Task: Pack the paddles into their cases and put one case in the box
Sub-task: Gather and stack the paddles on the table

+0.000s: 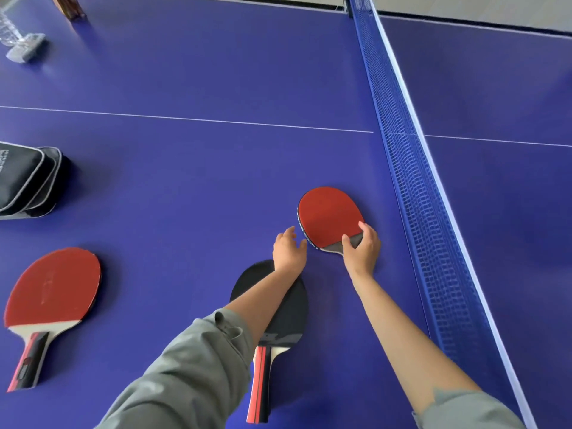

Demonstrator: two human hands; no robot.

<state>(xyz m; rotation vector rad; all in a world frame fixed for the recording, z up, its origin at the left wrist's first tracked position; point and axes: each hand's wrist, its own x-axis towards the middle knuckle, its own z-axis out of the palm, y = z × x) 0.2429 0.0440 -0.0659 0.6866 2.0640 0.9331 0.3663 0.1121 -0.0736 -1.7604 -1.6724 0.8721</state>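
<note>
Three paddles lie on the blue table [201, 168]. A small red-faced paddle [328, 215] lies near the net, and my right hand [362, 246] grips it at its handle end, covering the handle. My left hand [289, 249] hovers just left of that paddle's edge, fingers apart and holding nothing. A black-faced paddle [289, 308] with a red and black handle lies under my left forearm. A larger red-faced paddle [52, 289] rests at the near left. Black zip cases [26, 178], stacked, sit at the left edge. No box is in view.
The blue net [411, 187] with its white top band runs along the right side. A clear plastic net clamp with a grey base [24, 48] stands at the far left, and a brown object [69, 7] is at the far edge. A white centre line crosses the table.
</note>
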